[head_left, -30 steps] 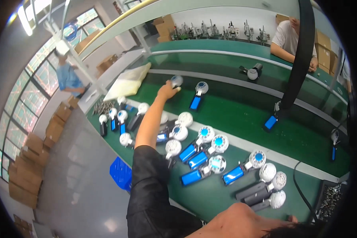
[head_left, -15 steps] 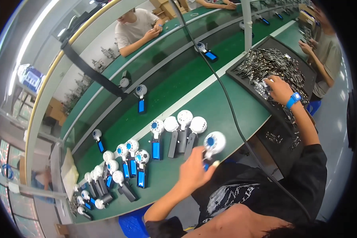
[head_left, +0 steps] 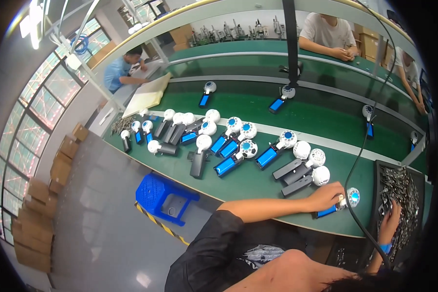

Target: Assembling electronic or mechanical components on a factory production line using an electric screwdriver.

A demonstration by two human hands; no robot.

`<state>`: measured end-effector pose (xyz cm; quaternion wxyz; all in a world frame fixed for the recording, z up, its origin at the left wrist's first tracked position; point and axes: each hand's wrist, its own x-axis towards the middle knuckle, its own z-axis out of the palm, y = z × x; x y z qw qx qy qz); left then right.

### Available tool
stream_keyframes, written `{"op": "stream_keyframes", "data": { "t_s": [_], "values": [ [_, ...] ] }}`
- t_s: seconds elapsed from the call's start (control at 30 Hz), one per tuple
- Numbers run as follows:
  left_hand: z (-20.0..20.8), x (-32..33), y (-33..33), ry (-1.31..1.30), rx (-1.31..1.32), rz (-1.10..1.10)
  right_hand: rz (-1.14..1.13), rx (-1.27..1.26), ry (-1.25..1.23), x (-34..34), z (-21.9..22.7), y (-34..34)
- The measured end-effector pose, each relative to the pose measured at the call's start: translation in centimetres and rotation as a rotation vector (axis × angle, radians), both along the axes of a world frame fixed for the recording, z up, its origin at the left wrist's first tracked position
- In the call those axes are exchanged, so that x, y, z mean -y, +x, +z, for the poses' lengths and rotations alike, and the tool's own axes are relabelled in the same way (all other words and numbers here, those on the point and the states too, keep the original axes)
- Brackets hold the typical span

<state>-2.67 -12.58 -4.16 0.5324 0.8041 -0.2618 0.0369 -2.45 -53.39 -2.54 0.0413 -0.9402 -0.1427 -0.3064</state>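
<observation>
My left hand [head_left: 330, 195] is closed round the neck of a handheld fan [head_left: 354, 197] at the table's front edge. The fan has a white round head with a blue centre, and a blue cell shows in its open dark handle. Whether it rests on the table or hangs just above, I cannot tell. My right hand [head_left: 390, 223], with a blue watch at the wrist, reaches into a black tray [head_left: 378, 182] of small metal parts [head_left: 406, 194]. Its fingers are bent together at the parts; what they grip is not clear. More fans [head_left: 288, 139] lie left of my left hand.
A black cable [head_left: 357, 163] hangs across the view beside my left hand. Several fans [head_left: 209, 87] lie on the green strip behind the white rail. A blue stool [head_left: 155, 192] stands before the table. Other people [head_left: 326, 36] sit across and at the far left end.
The view has swung to the left. My left hand has brought the held fan from over the front edge to the table beside the tray. The right hand is still at the metal parts.
</observation>
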Motion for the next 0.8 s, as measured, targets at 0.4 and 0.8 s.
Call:
{"op": "stream_keyframes", "data": {
  "t_s": [0.4, 0.8],
  "values": [
    [1.1, -1.1, 0.3, -0.203, -0.089, -0.116, -0.067, -0.364, 0.596, -18.1, -4.5, -6.8],
    [1.6, -1.7, 0.5, -0.158, 0.11, -0.25, -0.046, -0.514, 0.2, -19.3, 1.1, -9.9]
  ]
}}
